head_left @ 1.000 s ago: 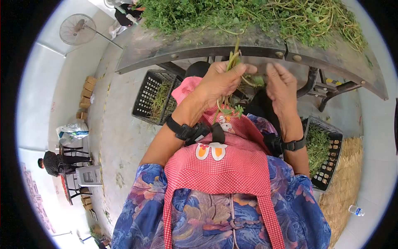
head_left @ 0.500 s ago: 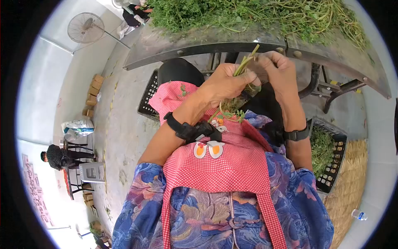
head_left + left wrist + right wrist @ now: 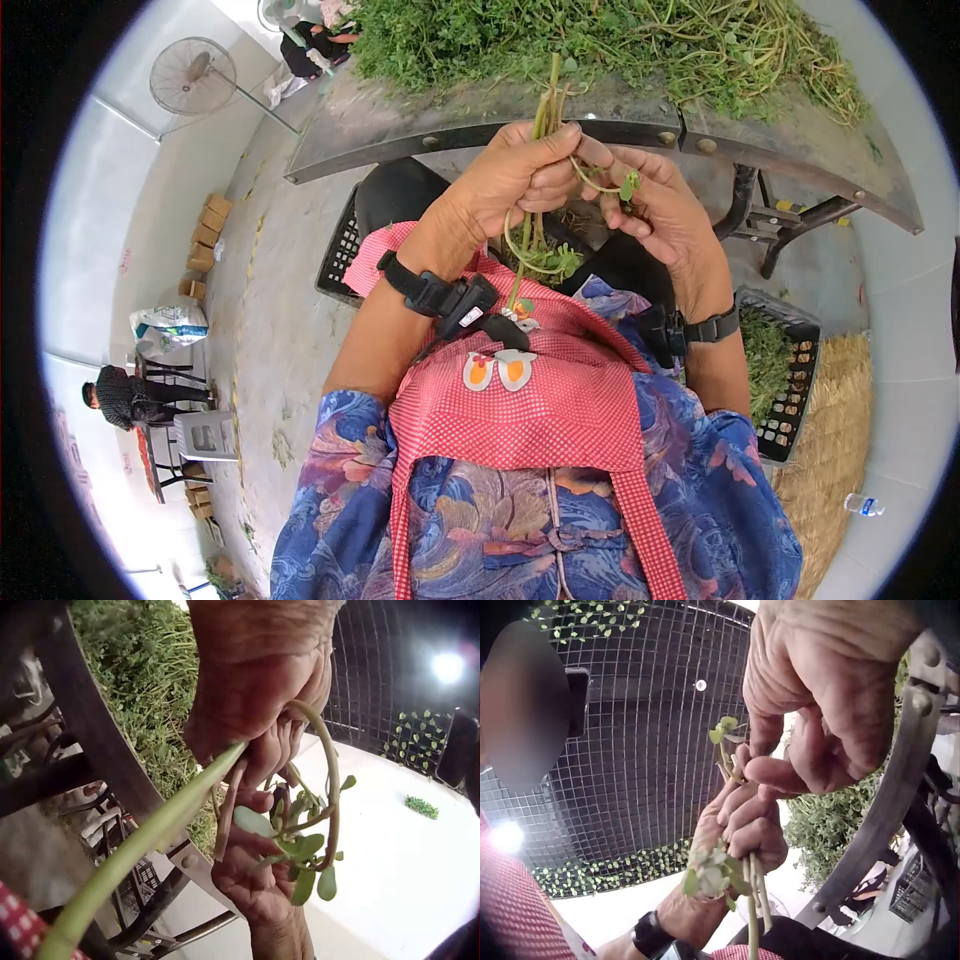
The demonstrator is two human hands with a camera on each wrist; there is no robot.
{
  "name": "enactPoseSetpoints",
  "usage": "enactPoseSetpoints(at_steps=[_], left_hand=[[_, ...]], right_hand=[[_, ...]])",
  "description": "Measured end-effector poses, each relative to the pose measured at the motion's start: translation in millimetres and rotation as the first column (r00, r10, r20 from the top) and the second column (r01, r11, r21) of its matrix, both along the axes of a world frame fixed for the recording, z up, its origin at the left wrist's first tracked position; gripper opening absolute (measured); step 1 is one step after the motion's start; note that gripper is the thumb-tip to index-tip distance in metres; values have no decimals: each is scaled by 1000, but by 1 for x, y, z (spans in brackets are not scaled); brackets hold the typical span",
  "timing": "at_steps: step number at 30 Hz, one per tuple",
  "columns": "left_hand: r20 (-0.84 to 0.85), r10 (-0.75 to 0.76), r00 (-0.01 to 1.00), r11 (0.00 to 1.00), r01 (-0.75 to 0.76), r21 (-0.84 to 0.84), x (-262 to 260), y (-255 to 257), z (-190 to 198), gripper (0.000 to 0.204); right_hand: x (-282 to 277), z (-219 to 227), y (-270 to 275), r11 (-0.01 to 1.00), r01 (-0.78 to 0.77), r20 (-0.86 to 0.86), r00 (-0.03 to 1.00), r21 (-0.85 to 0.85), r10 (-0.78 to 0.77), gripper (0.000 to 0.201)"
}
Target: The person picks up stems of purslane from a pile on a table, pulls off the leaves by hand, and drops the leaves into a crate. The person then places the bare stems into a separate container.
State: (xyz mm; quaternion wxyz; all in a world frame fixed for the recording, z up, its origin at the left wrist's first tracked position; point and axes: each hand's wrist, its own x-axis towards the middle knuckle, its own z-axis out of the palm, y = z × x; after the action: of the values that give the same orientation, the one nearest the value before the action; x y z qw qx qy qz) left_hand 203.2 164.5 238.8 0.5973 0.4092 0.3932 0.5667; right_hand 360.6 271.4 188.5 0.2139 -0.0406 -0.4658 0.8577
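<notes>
My left hand point(image 3: 505, 185) grips a small bunch of fleshy green stems point(image 3: 545, 112), thumb across them. Their cut-looking ends stick up above the fist; leafy tips point(image 3: 565, 262) hang below. One curved sprig loops out toward my right hand point(image 3: 668, 210), its small rounded leaves point(image 3: 629, 184) lying before those fingers. Right fingers are bent, their tips close at the left thumb and around the sprig's stem. In the left wrist view a thick stem point(image 3: 142, 840) runs down from the left fist, beside rounded leaves point(image 3: 304, 847). Right wrist view: bent fingers point(image 3: 780, 774) meet the stems.
A heap of leafy greens point(image 3: 600, 45) covers the table point(image 3: 340, 125) ahead. Black crates stand on both sides, the right crate point(image 3: 790, 400) holding greens. A woven mat point(image 3: 830, 430) and a water bottle point(image 3: 864, 504) lie right. Another person point(image 3: 135, 395) stands far left.
My right hand came in from apart to the left hand's stems, and its fingers have turned more open around the sprig. The left hand still holds the bunch, now more upright.
</notes>
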Motion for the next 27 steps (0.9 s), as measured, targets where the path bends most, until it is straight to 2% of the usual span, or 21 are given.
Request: enactPoseSetpoints(at_steps=[6, 9, 11, 12, 14, 15, 16, 17, 18, 20, 22, 25, 27], left_hand=[[-34, 67, 997, 998, -67, -5, 0, -2, -4, 34], [-117, 124, 985, 992, -124, 5, 1, 1, -3, 34], [-221, 199, 955, 980, -188, 68, 1, 4, -5, 32], [-215, 196, 957, 980, -186, 69, -1, 5, -4, 32], [-141, 259, 955, 958, -236, 166, -9, 7, 4, 32], [-145, 252, 957, 962, -231, 147, -13, 6, 12, 32], [-141, 252, 958, 960, -229, 158, -16, 8, 14, 32], [-142, 256, 956, 960, -234, 155, -19, 10, 15, 32], [-145, 259, 955, 960, -237, 150, -22, 12, 16, 33], [-166, 267, 949, 958, -243, 152, -23, 18, 17, 34], [-184, 271, 945, 958, -245, 152, -24, 25, 17, 35], [-284, 292, 913, 949, -240, 202, -28, 38, 14, 34], [-309, 292, 905, 950, -237, 203, -34, 44, 13, 33]], right_hand=[[-2, 5, -6, 999, 35, 129, 991, 36, -40, 25], [-7, 5, -7, 990, 123, 159, 978, 68, -133, 23], [-12, 4, -8, 907, 246, 173, 932, 342, -319, 23], [-14, 2, -6, 905, 247, 178, 930, 345, -322, 23], [-16, -3, 1, 805, 197, 320, 845, 560, -429, 20], [-14, -6, 5, 797, 198, 316, 843, 570, -435, 20], [-11, -9, 9, 908, 213, 248, 917, 360, -314, 23], [-9, -11, 13, 974, 185, 146, 968, 129, -203, 25], [-9, -5, 14, 973, 187, 144, 968, 137, -207, 25], [-8, 9, 16, 982, 187, 24, 982, -42, -186, 30], [-7, 32, 14, 983, 183, 14, 983, -1, -183, 34], [-11, 52, 14, 989, 139, 92, 985, 59, -144, 31], [-17, 52, 19, 961, 156, 259, 942, 229, -215, 29]])
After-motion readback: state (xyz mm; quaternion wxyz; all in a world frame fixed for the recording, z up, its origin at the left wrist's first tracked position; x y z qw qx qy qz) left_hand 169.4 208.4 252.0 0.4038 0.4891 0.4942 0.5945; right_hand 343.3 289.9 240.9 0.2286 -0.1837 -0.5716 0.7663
